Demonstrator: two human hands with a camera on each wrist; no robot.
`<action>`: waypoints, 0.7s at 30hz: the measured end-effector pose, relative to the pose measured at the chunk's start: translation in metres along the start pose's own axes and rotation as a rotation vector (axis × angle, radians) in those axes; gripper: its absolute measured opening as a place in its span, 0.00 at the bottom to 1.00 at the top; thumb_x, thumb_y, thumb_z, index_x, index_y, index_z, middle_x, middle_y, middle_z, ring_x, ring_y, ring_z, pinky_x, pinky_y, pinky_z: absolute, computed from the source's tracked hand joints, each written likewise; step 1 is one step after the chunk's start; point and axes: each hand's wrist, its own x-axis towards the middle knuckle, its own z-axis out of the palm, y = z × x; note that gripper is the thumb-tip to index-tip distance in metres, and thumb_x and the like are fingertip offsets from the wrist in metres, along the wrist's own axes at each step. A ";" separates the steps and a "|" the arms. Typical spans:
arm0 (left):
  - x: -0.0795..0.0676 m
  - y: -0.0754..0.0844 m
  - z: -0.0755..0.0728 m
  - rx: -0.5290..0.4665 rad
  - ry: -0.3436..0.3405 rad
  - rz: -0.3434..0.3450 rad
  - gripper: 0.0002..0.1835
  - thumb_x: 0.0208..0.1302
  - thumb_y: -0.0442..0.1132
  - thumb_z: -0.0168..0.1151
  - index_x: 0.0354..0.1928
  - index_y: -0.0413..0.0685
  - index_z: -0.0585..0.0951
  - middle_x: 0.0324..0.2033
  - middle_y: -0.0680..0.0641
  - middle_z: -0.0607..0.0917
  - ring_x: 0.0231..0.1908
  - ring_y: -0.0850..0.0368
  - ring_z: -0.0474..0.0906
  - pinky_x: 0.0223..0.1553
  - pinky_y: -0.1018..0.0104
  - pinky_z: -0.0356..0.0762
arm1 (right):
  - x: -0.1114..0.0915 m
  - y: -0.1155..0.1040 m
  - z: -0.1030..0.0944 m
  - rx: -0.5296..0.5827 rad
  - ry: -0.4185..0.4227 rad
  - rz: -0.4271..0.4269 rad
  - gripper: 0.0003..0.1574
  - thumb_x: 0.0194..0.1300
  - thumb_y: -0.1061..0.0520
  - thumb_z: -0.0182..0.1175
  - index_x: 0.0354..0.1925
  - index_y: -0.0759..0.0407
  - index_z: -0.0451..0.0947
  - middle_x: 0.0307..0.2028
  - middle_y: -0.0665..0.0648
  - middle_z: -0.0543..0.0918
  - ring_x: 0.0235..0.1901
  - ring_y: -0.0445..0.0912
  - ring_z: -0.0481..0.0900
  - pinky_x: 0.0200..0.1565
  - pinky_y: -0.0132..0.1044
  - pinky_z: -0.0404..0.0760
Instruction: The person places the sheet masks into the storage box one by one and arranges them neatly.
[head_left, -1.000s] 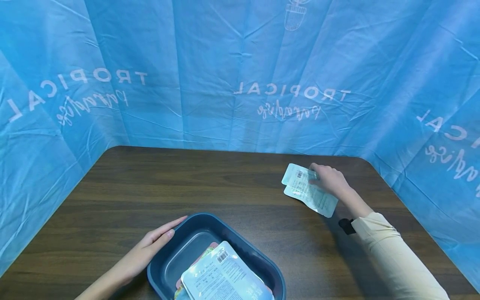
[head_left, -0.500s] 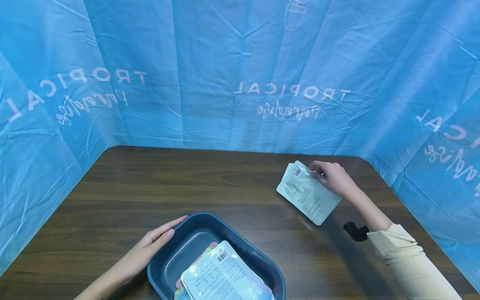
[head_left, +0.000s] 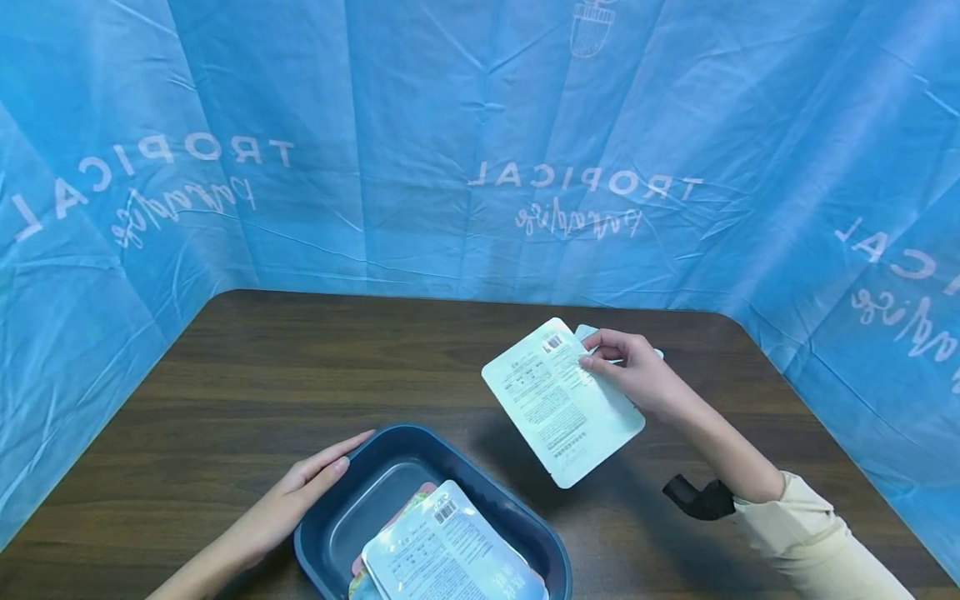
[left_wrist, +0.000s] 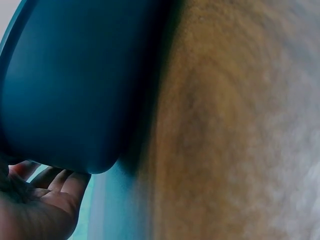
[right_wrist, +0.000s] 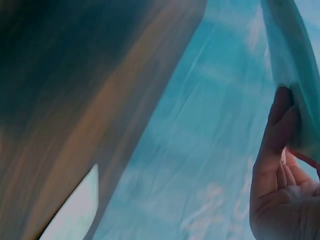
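Observation:
In the head view my right hand (head_left: 637, 375) pinches a flat pale-green sheet mask packet (head_left: 547, 408) near its upper right edge. The packet is raised over the table, its printed side with a barcode showing. Behind it lies a second pale-green packet (head_left: 587, 332), mostly covered by the hand and the held one. My left hand (head_left: 296, 492) rests against the left side of a dark blue plastic basin (head_left: 487, 487), fingers stretched along its rim. The left wrist view has the fingers (left_wrist: 75, 185) against the basin's outer wall. Inside the basin, a light blue packet (head_left: 450, 546) tops other colourful packets.
The basin stands at the front of a dark wood-grain table (head_left: 337, 358), cut off by the lower frame edge. A blue printed curtain (head_left: 420, 167) encloses the back and both sides. A black wrist strap piece (head_left: 697, 498) hangs below the right forearm.
My right hand has picked the top packet off the one beneath and brought it left and nearer, tilting it up. The left hand and basin have stayed in place.

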 end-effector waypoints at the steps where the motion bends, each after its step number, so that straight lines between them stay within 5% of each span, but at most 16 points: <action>1: 0.000 0.000 0.000 -0.002 -0.003 0.005 0.25 0.75 0.43 0.39 0.69 0.39 0.59 0.66 0.36 0.61 0.66 0.37 0.51 0.60 0.38 0.50 | -0.002 -0.004 0.005 0.025 -0.009 0.009 0.09 0.66 0.62 0.57 0.43 0.67 0.74 0.31 0.60 0.82 0.27 0.51 0.81 0.23 0.43 0.80; 13: -0.001 0.000 0.000 0.029 -0.007 0.041 0.25 0.75 0.42 0.39 0.68 0.36 0.59 0.66 0.35 0.60 0.65 0.35 0.52 0.59 0.39 0.54 | -0.030 -0.032 0.060 0.036 -0.241 -0.105 0.07 0.65 0.67 0.56 0.42 0.63 0.77 0.32 0.53 0.83 0.32 0.48 0.79 0.30 0.37 0.76; 21: 0.000 -0.001 0.000 0.012 0.003 0.018 0.25 0.75 0.43 0.39 0.69 0.39 0.60 0.67 0.37 0.60 0.66 0.39 0.51 0.61 0.41 0.51 | -0.040 -0.036 0.085 -0.073 -0.293 -0.201 0.08 0.64 0.67 0.56 0.41 0.58 0.77 0.31 0.46 0.83 0.31 0.40 0.79 0.31 0.35 0.78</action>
